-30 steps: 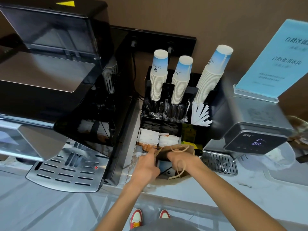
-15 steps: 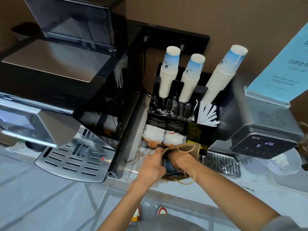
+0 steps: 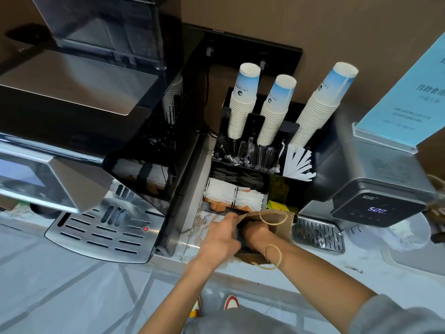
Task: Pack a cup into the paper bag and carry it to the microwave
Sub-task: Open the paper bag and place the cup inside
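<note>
Holding the brown paper bag [image 3: 280, 229] at lower centre on the marbled tabletop [image 3: 361, 268], we pinch its rim with the left hand [image 3: 218, 239] to keep the mouth open; the right hand [image 3: 256, 233] reaches inside, seemingly gripping the dark blue cup [image 3: 239, 241], its axis unclear.

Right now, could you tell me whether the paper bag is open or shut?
Open. The left hand holds one edge of the bag aside, and the right hand reaches down inside its mouth, handles splayed apart.
</note>
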`<state>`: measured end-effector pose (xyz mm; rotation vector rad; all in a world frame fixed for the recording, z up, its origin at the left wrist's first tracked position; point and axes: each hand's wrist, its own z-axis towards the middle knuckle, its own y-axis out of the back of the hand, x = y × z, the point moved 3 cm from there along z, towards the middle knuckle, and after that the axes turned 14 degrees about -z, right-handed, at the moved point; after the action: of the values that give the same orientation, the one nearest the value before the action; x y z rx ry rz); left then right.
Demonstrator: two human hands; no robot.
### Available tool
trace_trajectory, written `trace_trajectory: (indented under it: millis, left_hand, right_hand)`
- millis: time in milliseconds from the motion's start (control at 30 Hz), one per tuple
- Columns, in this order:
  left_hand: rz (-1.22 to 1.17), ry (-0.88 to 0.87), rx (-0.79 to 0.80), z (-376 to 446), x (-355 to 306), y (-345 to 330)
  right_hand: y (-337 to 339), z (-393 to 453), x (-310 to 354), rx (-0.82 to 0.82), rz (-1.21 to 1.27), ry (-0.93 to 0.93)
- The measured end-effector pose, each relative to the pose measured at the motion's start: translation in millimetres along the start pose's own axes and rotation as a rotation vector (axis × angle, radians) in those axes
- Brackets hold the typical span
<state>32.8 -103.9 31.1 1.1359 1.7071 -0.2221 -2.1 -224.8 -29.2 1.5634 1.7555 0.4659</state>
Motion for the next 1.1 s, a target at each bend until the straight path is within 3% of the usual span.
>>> trace_trajectory:
  millis: [67,167,267,500,633,733,1100]
  left_hand:
    - [-0.012,0.009,0.015,0.9,0.7,-1.0]
    - [-0.044,0.014,0.024,1.4,1.9,-0.6]
    - [-0.076,0.019,0.011,2.2,4.5,3.7]
    - [-0.078,0.019,-0.001,4.7,5.1,4.5]
    - [-0.121,0.026,0.009,8.0,0.5,6.9]
    - [-0.131,0.030,0.009,10.3,-1.3,8.7]
    - [-0.157,0.045,0.026,10.5,-5.4,10.7]
  right_hand:
    - [1.1,0.8,0.1,0.017,0.020,-0.028]
    - [7.3,-3.2,-6.4,0.254,0.155,-0.130]
    - [12.1,-5.1,-12.7,0.356,0.121,-0.001]
    - [12.3,-2.5,-13.7,0.313,0.035,0.050]
    - [16.6,-1.6,-5.3,0.090,0.118,0.026]
    - [17.5,4.5,0.6,-0.012,0.044,-0.060]
    - [18.1,20.8,2.8,0.065,0.044,-0.253]
